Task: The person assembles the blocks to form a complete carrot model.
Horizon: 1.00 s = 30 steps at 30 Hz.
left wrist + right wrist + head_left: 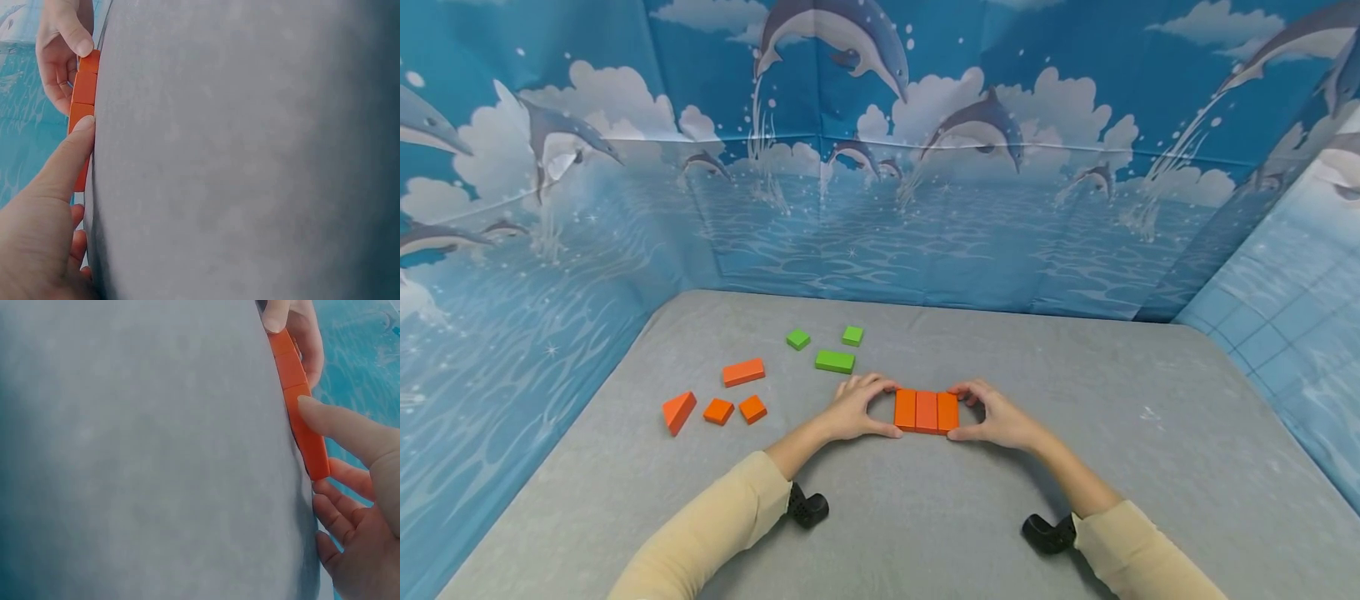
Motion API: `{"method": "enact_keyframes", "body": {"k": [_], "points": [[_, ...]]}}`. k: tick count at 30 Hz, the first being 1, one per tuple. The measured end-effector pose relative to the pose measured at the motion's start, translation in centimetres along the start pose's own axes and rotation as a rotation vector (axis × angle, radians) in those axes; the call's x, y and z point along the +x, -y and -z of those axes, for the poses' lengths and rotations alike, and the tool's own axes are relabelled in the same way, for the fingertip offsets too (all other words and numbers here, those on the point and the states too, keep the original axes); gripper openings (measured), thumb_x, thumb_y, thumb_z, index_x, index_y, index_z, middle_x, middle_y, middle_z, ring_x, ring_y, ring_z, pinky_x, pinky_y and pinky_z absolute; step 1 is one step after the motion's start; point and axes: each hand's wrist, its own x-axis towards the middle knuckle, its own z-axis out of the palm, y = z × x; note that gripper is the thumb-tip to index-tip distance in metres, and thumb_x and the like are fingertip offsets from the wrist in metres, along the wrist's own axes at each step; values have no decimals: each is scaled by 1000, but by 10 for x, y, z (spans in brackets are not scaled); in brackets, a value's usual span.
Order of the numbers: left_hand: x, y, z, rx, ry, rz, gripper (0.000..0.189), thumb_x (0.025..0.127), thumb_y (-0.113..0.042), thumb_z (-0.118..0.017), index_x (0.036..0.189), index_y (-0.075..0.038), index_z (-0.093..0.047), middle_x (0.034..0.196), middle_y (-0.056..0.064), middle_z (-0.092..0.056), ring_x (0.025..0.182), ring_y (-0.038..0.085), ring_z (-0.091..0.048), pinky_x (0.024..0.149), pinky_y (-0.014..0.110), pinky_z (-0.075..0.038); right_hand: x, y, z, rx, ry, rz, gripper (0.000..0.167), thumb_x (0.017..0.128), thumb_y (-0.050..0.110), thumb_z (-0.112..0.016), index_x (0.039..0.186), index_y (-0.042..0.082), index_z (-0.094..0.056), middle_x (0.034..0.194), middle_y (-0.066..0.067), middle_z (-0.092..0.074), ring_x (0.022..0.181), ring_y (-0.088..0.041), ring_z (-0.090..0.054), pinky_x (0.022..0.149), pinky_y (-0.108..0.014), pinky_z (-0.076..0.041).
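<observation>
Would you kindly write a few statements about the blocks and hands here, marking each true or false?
1. The left hand and right hand hold opposite ends of a row of three orange blocks. True.
2. The three green blocks are nearer the person than that row. False: the green blocks lie farther away.
3. The orange triangle lies left of the two small orange blocks. True.
4. The row's blocks stand well apart. False: they sit side by side with no visible gap.
</observation>
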Motion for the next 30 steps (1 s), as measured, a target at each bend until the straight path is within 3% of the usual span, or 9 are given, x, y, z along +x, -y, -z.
{"method": "enact_keyframes", "body": {"k": [7, 15, 24, 30], "points": [[0, -1, 0, -7, 4, 9, 66, 71, -40, -76, 128, -21, -50, 130, 2, -46, 117, 25, -36, 94, 45, -24, 0, -2, 0, 19, 8, 14, 61, 72, 29, -77, 122, 4, -51, 115, -10, -49, 100, -24, -45, 85, -43, -38], [0, -1, 1, -7, 8, 7, 66, 71, -40, -76, 128, -21, -50, 129, 2, -46, 117, 25, -36, 94, 44, -24, -2, -4, 2, 107, 15, 5, 35, 92, 17, -56, 123, 1, -51, 116, -15, -49, 100, -25, -46, 83, -37, -39], [-1, -2, 1, -5, 9, 0, 69, 70, -40, -77, 130, -19, -49, 129, 3, -46, 118, 26, -35, 95, 46, -24, -1, -6, 2, 115, -9, -8, 35, 91, 19, -58, 121, 2, -53, 113, -14, -50, 98, -24, -46, 80, -32, -40], [-13, -1, 13, -97, -31, -55, 80, 69, -35, -79, 137, -12, -42, 128, 6, -49, 118, 26, -39, 96, 49, -27, -1, -9, 1, 111, -7, -12, 35, 90, 23, -58, 121, 5, -54, 112, -11, -50, 96, -23, -46, 79, -31, -39]]}}
